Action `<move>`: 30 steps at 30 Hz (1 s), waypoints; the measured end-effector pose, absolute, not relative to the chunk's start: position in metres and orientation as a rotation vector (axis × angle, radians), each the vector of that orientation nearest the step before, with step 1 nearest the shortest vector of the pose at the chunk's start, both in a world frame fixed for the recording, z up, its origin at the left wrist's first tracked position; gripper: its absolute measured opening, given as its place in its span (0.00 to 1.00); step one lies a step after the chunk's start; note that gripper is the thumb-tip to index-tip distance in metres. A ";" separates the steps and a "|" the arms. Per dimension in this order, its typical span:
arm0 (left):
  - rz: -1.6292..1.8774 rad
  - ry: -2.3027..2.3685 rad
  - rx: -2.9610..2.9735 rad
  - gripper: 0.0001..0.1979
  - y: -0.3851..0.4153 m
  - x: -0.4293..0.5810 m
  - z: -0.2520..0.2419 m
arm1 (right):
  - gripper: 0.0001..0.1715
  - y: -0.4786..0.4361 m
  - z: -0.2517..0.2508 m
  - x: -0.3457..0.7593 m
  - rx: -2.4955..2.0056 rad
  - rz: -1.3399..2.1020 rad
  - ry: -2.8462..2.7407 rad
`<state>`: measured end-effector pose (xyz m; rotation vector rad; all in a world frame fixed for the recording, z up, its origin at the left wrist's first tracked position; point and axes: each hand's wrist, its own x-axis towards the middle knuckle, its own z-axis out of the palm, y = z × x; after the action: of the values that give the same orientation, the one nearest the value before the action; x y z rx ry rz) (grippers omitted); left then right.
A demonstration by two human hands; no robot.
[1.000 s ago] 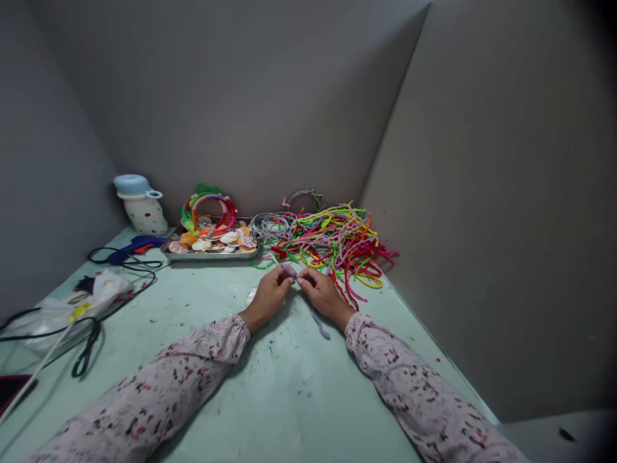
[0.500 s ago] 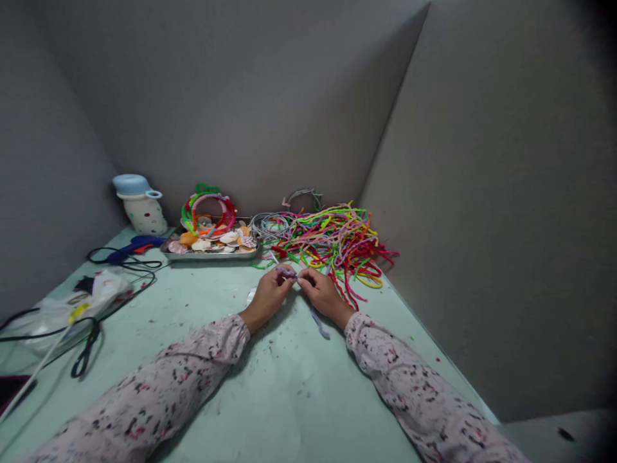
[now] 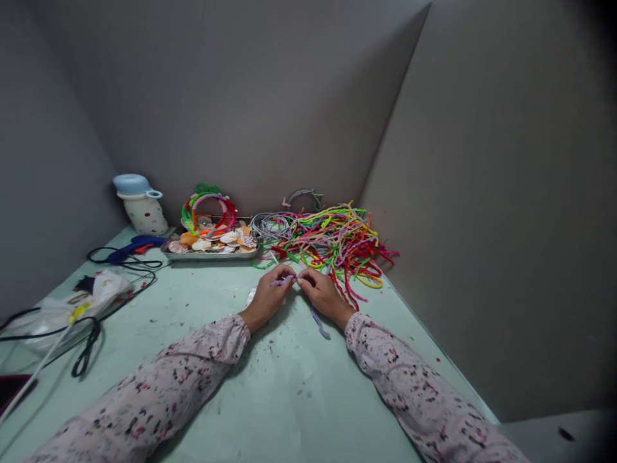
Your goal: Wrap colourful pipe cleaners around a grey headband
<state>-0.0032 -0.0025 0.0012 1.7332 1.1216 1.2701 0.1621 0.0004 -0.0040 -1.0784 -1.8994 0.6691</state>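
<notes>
My left hand [image 3: 268, 294] and my right hand [image 3: 322, 293] meet at the middle of the pale green table [image 3: 270, 399], fingers pinched together on a lilac pipe cleaner [image 3: 283, 280]. A loose end of it trails out under my right wrist [image 3: 320, 324]. Both sleeves are pale with a small floral print. Just beyond my fingers lies a tangled heap of coloured pipe cleaners [image 3: 332, 244].
A metal tray [image 3: 212, 252] with shells and wrapped hoops [image 3: 208, 212] stands at the back. Left of it are a dotted white jug with a blue lid [image 3: 139, 204], a blue glue gun [image 3: 135, 245], black cables [image 3: 96, 321] and a plastic bag [image 3: 67, 307]. Grey walls close the back and right.
The lilac piece between my fingers has turned a little and now shows as a short strand across my left fingertips. The hands stay in the same place.
</notes>
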 end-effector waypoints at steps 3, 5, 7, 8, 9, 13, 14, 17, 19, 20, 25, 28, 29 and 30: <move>1.237 1.151 1.752 0.07 -0.003 -0.003 0.002 | 0.08 0.001 -0.005 0.162 -1.065 0.657 -1.900; 1.233 1.150 1.754 0.10 -0.003 -0.003 0.001 | 0.08 0.002 -0.006 0.162 -1.059 0.643 -1.905; 1.241 1.140 1.765 0.11 -0.003 -0.003 0.000 | 0.08 0.003 -0.007 0.162 -1.059 0.627 -1.919; 1.244 1.136 1.764 0.11 -0.003 -0.003 0.000 | 0.08 0.003 -0.007 0.162 -1.062 0.622 -1.928; 1.244 1.138 1.758 0.11 -0.003 -0.003 0.000 | 0.08 0.003 -0.008 0.162 -1.062 0.621 -1.938; 1.248 1.197 1.737 0.10 -0.005 -0.004 0.000 | 0.09 0.002 -0.007 0.161 -1.056 0.619 -1.962; 1.255 1.209 1.744 0.10 -0.005 -0.004 0.000 | 0.09 0.001 -0.007 0.161 -1.052 0.614 -1.965; 1.282 1.225 1.768 0.08 -0.005 -0.003 0.000 | 0.09 0.002 -0.007 0.161 -1.023 0.601 -1.977; 1.299 1.226 1.772 0.08 -0.005 -0.003 -0.002 | 0.10 0.002 -0.007 0.160 -0.992 0.601 -1.983; 1.314 1.221 1.767 0.08 -0.004 -0.003 -0.003 | 0.11 0.003 -0.007 0.160 -0.982 0.602 -1.982; 1.357 1.178 1.740 0.08 0.001 -0.001 -0.009 | 0.11 0.003 -0.007 0.161 -1.009 0.598 -1.940; 1.378 1.186 1.738 0.07 0.002 0.000 -0.008 | 0.10 0.004 -0.007 0.162 -1.026 0.606 -1.932; 1.378 1.194 1.743 0.06 0.002 0.000 -0.007 | 0.10 0.004 -0.007 0.162 -1.027 0.611 -1.930; 1.371 1.203 1.756 0.06 0.001 0.000 -0.006 | 0.10 0.004 -0.007 0.162 -1.028 0.616 -1.926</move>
<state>0.0003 0.0008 -0.0058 1.7562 1.2025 1.3711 0.1621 0.0041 -0.0071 -1.0279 -1.9260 0.6156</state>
